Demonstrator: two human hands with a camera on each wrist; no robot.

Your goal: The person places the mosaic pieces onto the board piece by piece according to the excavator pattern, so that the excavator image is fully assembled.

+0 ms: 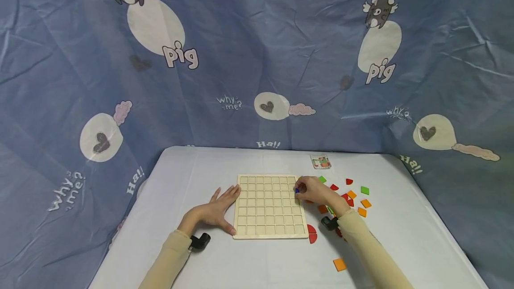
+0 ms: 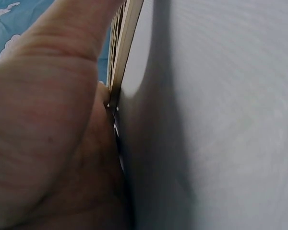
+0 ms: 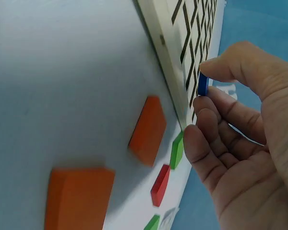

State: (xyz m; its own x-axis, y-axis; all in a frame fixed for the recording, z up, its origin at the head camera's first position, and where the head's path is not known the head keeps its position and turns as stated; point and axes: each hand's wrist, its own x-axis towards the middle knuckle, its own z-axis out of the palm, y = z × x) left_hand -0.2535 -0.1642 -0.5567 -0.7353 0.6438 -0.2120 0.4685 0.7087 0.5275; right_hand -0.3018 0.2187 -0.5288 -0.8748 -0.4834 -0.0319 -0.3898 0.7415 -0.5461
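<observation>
A square wooden grid board [image 1: 270, 207] lies on the white table. My left hand [image 1: 214, 211] has its fingers spread, with fingertips and thumb touching the board's left edge; the left wrist view shows the palm [image 2: 43, 124] close beside the board's side [image 2: 125, 45]. My right hand [image 1: 317, 191] is at the board's right edge. In the right wrist view this hand [image 3: 252, 115] pinches a small blue piece [image 3: 203, 85] between thumb and index finger, over the grid [image 3: 189, 48]. Whether the piece touches the board I cannot tell.
Right of the board lie several loose pieces: orange squares [image 1: 339, 264], green squares [image 1: 364, 190] and red rounded pieces [image 1: 312, 238]. A small printed card [image 1: 321, 162] lies at the back right. Behind the table hangs a blue patterned cloth [image 1: 225, 57].
</observation>
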